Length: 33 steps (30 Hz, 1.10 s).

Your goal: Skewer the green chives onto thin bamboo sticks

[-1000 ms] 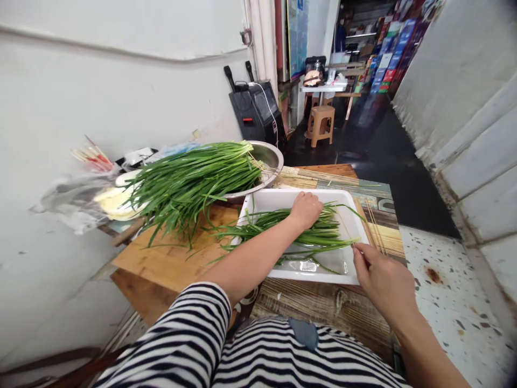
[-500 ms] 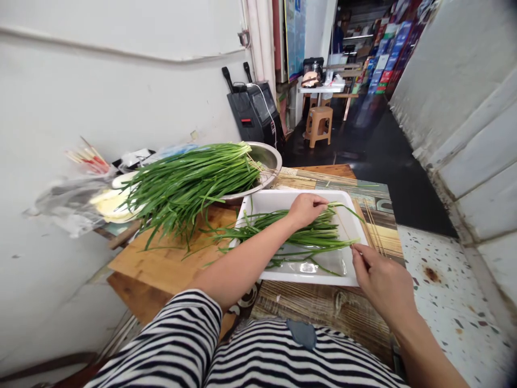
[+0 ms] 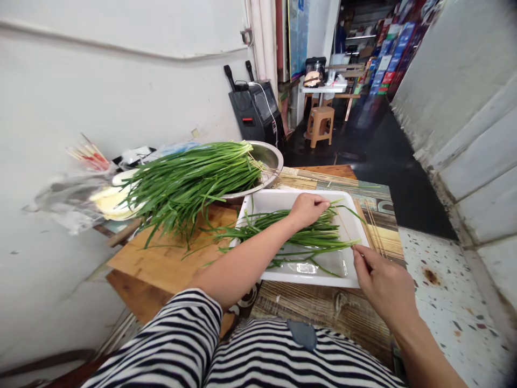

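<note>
Long green garlic chives (image 3: 319, 230) lie in a white plastic tray (image 3: 251, 206), their pale stem ends to the right. My left hand (image 3: 309, 210) is closed in a pinch over the tray's far side, at the stem ends of a few chives. Near the tray's right rim, my right hand (image 3: 382, 272) pinches the near end of a thin bamboo skewer (image 3: 344, 225). That skewer slants away across the tray toward my left fingertips. One chive stem end touches or nearly touches my right fingertips.
A steel bowl (image 3: 274, 157) heaped with more chives (image 3: 194, 172) stands behind left, over a wooden board (image 3: 161, 258). Several loose skewers (image 3: 375, 229) lie right of the tray. Plastic bags (image 3: 68, 202) sit by the wall. A black wheeled speaker (image 3: 258, 110) stands beyond.
Both hands keep nearly the same place and grip. The view has shifted very slightly.
</note>
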{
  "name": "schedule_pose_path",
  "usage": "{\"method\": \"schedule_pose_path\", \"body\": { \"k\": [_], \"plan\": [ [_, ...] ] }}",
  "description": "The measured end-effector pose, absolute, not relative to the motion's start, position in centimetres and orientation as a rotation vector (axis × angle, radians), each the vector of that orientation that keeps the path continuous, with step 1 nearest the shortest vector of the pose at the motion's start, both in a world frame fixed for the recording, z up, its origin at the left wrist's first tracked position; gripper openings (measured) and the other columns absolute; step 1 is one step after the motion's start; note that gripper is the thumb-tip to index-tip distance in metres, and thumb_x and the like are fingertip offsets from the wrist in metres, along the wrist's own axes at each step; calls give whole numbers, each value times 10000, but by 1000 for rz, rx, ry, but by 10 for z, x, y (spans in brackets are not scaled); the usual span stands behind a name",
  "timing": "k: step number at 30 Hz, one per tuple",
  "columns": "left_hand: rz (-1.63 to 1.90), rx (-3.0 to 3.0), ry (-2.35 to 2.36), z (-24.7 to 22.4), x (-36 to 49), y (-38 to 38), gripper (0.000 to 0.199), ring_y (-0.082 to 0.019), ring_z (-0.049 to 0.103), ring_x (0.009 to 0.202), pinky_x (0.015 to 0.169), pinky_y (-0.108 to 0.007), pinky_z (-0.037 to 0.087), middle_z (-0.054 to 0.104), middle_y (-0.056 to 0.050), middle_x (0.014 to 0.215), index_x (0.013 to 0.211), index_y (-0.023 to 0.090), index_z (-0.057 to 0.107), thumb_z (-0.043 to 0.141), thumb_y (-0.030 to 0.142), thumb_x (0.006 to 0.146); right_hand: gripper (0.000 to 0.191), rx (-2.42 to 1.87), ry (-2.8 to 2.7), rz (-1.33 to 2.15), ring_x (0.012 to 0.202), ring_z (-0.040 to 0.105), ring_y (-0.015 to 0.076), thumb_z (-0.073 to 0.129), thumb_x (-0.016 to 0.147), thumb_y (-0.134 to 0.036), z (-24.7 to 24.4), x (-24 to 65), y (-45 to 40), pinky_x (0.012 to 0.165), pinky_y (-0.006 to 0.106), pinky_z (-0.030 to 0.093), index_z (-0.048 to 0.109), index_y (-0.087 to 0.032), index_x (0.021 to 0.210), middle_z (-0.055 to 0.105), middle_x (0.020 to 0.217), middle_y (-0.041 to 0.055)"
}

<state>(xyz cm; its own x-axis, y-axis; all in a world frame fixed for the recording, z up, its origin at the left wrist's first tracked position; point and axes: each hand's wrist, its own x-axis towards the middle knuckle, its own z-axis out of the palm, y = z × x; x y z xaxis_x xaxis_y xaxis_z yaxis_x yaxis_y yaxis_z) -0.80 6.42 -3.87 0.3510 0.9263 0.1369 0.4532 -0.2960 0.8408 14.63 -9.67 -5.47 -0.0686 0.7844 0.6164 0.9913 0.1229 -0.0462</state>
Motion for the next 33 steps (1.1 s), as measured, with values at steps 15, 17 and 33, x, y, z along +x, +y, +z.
{"method": "schedule_pose_path", "body": {
  "k": [15, 17, 33],
  "plan": [
    [855, 1883, 1198, -38, -8, 63, 213, -149, 687, 900, 894, -248, 503, 747, -41, 975, 918, 156, 763, 595, 212, 799, 359, -1803, -1905, -468, 447, 567, 128, 432, 920, -351, -56, 147, -98, 479, 229, 327, 737, -163, 914, 675, 585, 36],
    [857, 1881, 1194, -38, -8, 64, 209, -150, 687, 905, 896, -251, 504, 747, -39, 978, 912, 160, 763, 595, 212, 800, 357, -1804, -1904, -464, 445, 569, 130, 432, 919, -352, -56, 147, -98, 478, 232, 328, 736, -164, 916, 676, 586, 32],
    [812, 1927, 1116, -37, -9, 60, 227, -159, 688, 937, 913, -252, 499, 740, -76, 1004, 962, 129, 752, 602, 195, 806, 360, -1854, -1867, -441, 455, 562, 123, 425, 921, -348, -54, 143, -98, 476, 219, 319, 731, -159, 918, 674, 597, 40]
  ]
}}
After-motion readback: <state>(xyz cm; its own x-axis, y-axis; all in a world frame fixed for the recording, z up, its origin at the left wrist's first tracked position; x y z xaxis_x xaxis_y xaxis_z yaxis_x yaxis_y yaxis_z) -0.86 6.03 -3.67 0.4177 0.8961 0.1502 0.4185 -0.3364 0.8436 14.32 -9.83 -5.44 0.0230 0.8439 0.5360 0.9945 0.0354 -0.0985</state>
